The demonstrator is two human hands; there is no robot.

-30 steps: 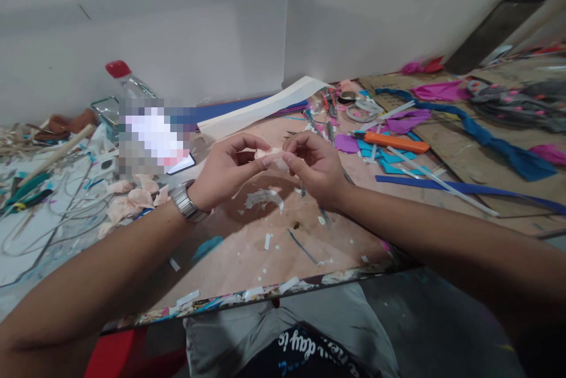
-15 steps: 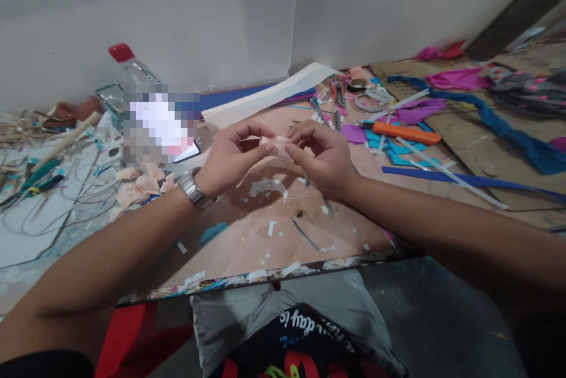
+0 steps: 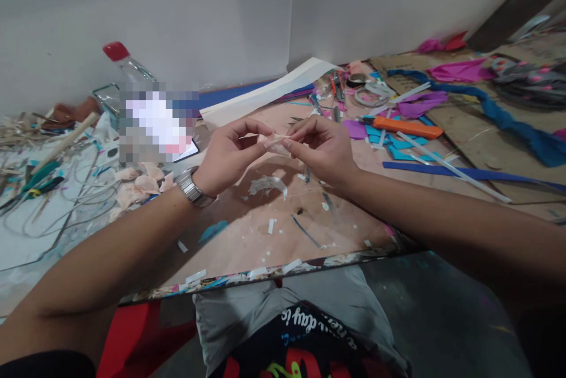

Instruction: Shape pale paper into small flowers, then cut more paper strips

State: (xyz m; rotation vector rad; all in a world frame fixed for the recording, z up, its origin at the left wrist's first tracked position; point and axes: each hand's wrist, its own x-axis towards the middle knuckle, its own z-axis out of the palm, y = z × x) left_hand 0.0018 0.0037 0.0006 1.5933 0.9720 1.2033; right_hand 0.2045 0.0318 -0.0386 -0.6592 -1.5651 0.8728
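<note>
Between both hands is a small pale-peach paper piece (image 3: 277,143), thin and crinkled, held above the table. My left hand (image 3: 236,154), with a metal watch (image 3: 193,187) on its wrist, pinches the left end between thumb and fingers. On the other end, the thumb and forefinger of my right hand (image 3: 322,151) are closed. The fingertips of the two hands almost meet, and they cover part of the paper. A whitish dried patch (image 3: 267,186) marks the tabletop below. Crumpled peach paper pieces (image 3: 144,180) lie left of my watch.
An orange cutter knife (image 3: 404,127) lies on blue scraps at right, near a blue strip (image 3: 442,170). Green-handled pliers (image 3: 42,180) and wires are at left. Behind my hands rest a long cream paper strip (image 3: 265,95) and a phone (image 3: 186,151), mostly blurred out.
The peach paper piece now looks narrower and more folded between my fingertips. Both hands stay in nearly the same place; the view has shifted slightly.
</note>
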